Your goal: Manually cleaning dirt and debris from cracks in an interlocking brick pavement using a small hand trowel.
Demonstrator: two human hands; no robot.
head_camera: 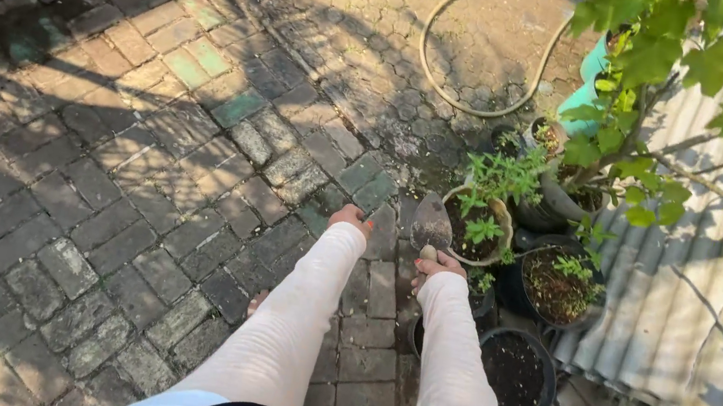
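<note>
We see our right hand (439,267) closed around the handle of a garden trowel (431,226), the worn metal blade pointing up and away from us toward twelve o'clock, soil-stained and tilted a little to the left. Our left hand (352,220) hangs free just beside it at nine o'clock, fingers curled downward, holding nothing and touching nothing we can make out. Both arms wear pale long sleeves (300,307). At two o'clock from the trowel, just beside the blade, stands a light-rimmed pot (503,240) with dark soil and small green seedlings (482,228). At three to four o'clock sits a black pot (557,287) of dark soil with a few sprouts, and at five o'clock a second black pot (516,376) filled with bare soil, near our right forearm. Farther out at one o'clock a larger dark pot (559,203) carries a woody shrub with broad green leaves (657,47) reaching over the scene; a turquoise container (586,84) shows behind it. A tan garden hose (486,51) loops across the paving at twelve o'clock. Corrugated metal sheeting (696,307) lies at three o'clock. Underfoot, damp brick paving (99,194), dappled with shadow.
</note>
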